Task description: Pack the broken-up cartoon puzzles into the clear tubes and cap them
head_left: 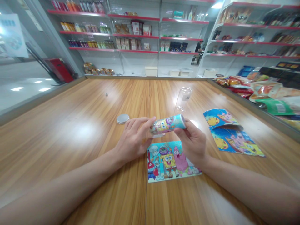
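Both of my hands hold a rolled-up cartoon picture sheet (167,124) just above the wooden table (77,125). My left hand (134,137) wraps its fingers round the roll's left end. My right hand (193,142) pinches the right end. Directly below the roll, a flat cartoon puzzle picture (170,161) lies on the table. A clear plastic jar (184,98) stands beyond the roll, without its lid. A round silver lid (123,118) lies on the table left of my left hand.
Two more cartoon sheets (231,134) lie to the right, one with a curled edge. Snack bags (264,90) are piled along the right edge. Shop shelves (136,34) with goods line the far wall, where a person (198,47) stands.
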Demonstrator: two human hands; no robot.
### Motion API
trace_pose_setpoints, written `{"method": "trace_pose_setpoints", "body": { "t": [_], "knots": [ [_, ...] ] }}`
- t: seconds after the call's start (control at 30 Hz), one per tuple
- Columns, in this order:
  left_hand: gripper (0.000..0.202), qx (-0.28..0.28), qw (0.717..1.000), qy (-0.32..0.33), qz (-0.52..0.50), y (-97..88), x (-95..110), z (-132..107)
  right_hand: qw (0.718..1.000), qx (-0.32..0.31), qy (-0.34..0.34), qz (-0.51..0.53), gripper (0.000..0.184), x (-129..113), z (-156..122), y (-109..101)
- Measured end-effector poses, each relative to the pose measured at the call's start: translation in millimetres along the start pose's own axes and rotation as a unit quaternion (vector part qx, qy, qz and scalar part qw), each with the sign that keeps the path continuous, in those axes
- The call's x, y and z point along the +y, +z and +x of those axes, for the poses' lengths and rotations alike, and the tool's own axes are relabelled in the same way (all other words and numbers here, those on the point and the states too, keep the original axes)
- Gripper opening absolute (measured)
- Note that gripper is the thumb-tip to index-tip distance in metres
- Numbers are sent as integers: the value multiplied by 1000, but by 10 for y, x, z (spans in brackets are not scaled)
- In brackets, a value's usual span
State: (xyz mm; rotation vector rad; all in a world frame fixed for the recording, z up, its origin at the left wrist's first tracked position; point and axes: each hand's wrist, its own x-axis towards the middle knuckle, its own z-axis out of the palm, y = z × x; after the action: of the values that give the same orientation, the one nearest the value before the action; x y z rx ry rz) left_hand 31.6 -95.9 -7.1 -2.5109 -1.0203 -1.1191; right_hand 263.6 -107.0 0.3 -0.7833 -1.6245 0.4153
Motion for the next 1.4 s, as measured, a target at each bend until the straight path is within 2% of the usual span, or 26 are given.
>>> {"method": "trace_pose_setpoints", "body": {
  "t": [0.07,0.13,0.3,0.4,0.57,0.8,1.07,1.13,1.23,1.3,1.33,1.4],
  "knots": [
    [65,9,1000,-5,-5,4,2,-6,996,-82,-15,-37,14,-19,-7,11],
    [64,9,1000,-10,2,9,5,-12,989,-126,-35,-69,17,-39,-9,21],
    [61,6,999,-35,35,8,1,-14,986,-45,-97,-131,18,-85,-1,7],
    [61,15,999,-21,30,-6,12,-3,981,-74,-138,-110,24,-86,1,6],
    [63,15,999,28,21,-19,33,7,972,-128,-167,-103,30,-56,-35,26],
    [62,9,998,52,20,-19,-4,-5,943,-277,-134,-124,58,-127,-65,-49],
    [63,8,998,66,8,-12,-4,-12,928,-332,-118,-123,61,-181,-21,-21],
    [62,6,998,69,-1,-18,18,-10,934,-313,-136,-106,56,-183,-21,-10],
    [64,23,998,45,-46,-3,36,-16,958,-204,-180,-88,52,-186,-30,-16],
    [65,56,994,-10,-88,41,21,-27,968,-123,-189,-107,51,-188,-35,-28],
    [65,77,989,-51,-114,73,5,-30,970,-103,-182,-126,49,-189,-37,-32],
    [64,121,963,-144,-191,144,-40,-28,966,-115,-153,-173,39,-190,-46,-27]
  ]
}}
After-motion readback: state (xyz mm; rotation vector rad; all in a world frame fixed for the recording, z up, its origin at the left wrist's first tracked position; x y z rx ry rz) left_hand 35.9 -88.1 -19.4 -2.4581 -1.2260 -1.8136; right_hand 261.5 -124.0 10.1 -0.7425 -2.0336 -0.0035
